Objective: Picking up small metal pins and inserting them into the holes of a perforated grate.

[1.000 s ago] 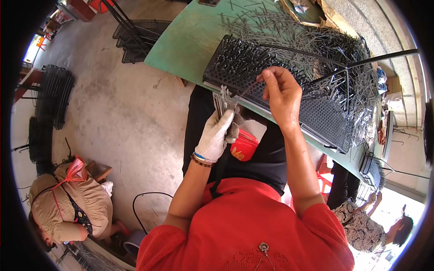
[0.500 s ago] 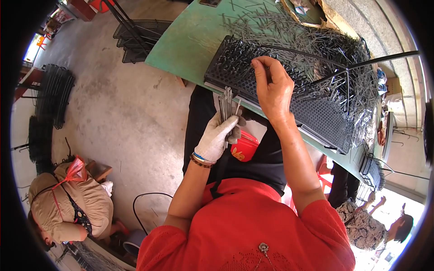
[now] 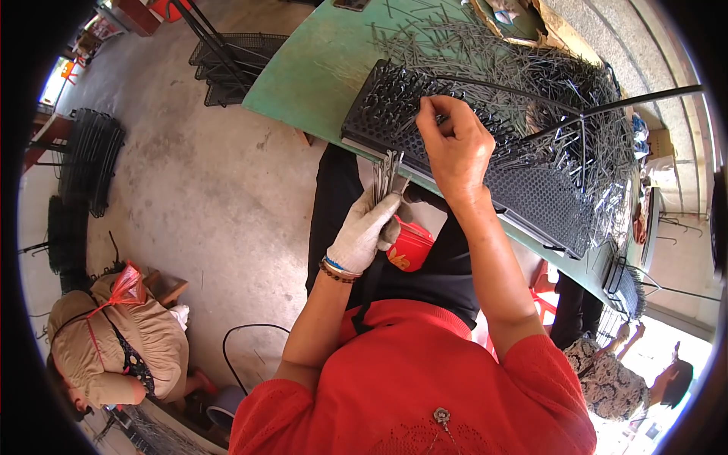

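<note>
My left hand [image 3: 365,231], in a pale work glove, is closed around a bundle of thin metal hooks [image 3: 387,174]. Their ends point up toward the table's near edge. My right hand [image 3: 460,148] is bare and hovers over a black perforated mesh panel [image 3: 538,201], its thumb and forefinger pinched together. Anything between those fingertips is too small to make out. Many dark hooks [image 3: 394,95] stand in the holes across the panel's left part, just beyond my right fingertips.
Loose metal rods [image 3: 584,152] lie heaped on the green table [image 3: 303,83] behind the panel. A black bar [image 3: 644,100] crosses above them. Black racks [image 3: 235,57] stand left of the table. One co-worker [image 3: 144,334] bends at lower left; another person [image 3: 614,379] is at right.
My right hand has shifted slightly left, its thumb and forefinger closer together. The bundle in my left hand has tilted a little and its tips have spread.
</note>
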Available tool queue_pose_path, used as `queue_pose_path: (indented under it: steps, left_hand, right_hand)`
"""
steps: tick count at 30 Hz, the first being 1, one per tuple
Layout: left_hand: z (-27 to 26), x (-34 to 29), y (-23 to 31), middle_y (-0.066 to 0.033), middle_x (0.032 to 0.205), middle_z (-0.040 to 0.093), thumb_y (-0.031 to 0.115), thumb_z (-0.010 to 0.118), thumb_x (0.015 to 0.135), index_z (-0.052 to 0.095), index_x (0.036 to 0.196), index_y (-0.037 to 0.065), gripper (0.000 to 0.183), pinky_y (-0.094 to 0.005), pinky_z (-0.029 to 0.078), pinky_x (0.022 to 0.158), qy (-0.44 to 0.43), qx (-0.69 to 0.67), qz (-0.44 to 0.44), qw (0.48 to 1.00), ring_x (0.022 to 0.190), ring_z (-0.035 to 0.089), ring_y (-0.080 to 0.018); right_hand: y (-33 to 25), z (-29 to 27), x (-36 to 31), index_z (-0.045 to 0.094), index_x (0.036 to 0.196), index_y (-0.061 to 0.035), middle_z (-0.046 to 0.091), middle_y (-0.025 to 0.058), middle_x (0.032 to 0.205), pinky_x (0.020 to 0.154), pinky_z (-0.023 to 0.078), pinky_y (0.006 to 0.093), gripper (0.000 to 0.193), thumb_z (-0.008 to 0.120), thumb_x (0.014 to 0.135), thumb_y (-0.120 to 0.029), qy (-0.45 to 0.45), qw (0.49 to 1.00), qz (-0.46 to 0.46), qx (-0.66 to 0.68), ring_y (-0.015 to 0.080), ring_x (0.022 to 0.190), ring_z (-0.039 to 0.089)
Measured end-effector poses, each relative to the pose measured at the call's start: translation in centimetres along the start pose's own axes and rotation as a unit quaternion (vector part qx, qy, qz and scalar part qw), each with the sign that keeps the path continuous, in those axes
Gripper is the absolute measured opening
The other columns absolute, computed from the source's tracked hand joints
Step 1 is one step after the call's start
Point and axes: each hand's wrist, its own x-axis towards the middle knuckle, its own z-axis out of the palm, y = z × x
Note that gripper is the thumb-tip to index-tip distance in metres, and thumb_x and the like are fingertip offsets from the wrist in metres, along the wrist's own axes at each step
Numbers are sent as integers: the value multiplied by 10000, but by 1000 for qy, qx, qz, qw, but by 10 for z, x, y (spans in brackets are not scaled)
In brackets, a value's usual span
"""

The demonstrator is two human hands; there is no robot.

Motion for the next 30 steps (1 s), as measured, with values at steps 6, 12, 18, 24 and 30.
queue_pose_path:
  steps: [6, 12, 18, 24, 30]
  left_hand:
    - [3, 0, 1, 0, 771, 578, 208, 518, 977, 519, 1119, 62, 204, -170, 283, 395, -11, 11, 3, 1000, 483, 418, -19]
    - [-2, 1, -2, 12, 716, 566, 232, 533, 971, 534, 1105, 57, 220, -169, 296, 400, 1, 7, 7, 1000, 480, 440, -23]
    - [2, 0, 4, 13, 699, 562, 258, 541, 968, 539, 1059, 62, 217, -174, 300, 403, 6, 7, 6, 1000, 477, 443, -27]
    - [-2, 2, 3, 6, 708, 570, 264, 545, 966, 538, 1027, 62, 210, -186, 297, 402, -1, 8, 2, 1000, 476, 442, -32]
    - [2, 2, 4, -1, 714, 578, 262, 543, 967, 540, 1020, 62, 207, -170, 296, 396, 2, 13, 0, 1000, 480, 449, -26]
  right_hand:
    - [-4, 0, -1, 669, 867, -33, 661, 73, 750, 483, 459, 260, 113, 740, 781, -51, -2, 994, -112, 14, 142, 510, 577]
    - [-6, 0, 3, 654, 871, 0, 672, 100, 767, 506, 479, 267, 109, 716, 793, -46, -18, 999, -35, -17, 149, 536, 611]
    - [-3, 6, 2, 655, 863, 8, 673, 97, 737, 520, 482, 257, 119, 717, 793, -65, 7, 1000, -12, -11, 130, 534, 604]
    - [-5, 3, 8, 661, 855, 5, 673, 94, 728, 532, 488, 255, 114, 719, 795, -73, -11, 1000, 11, -7, 117, 546, 607]
    - [1, 8, -3, 666, 841, 3, 668, 96, 721, 532, 488, 264, 110, 719, 801, -84, 1, 1000, 15, 0, 132, 548, 611]
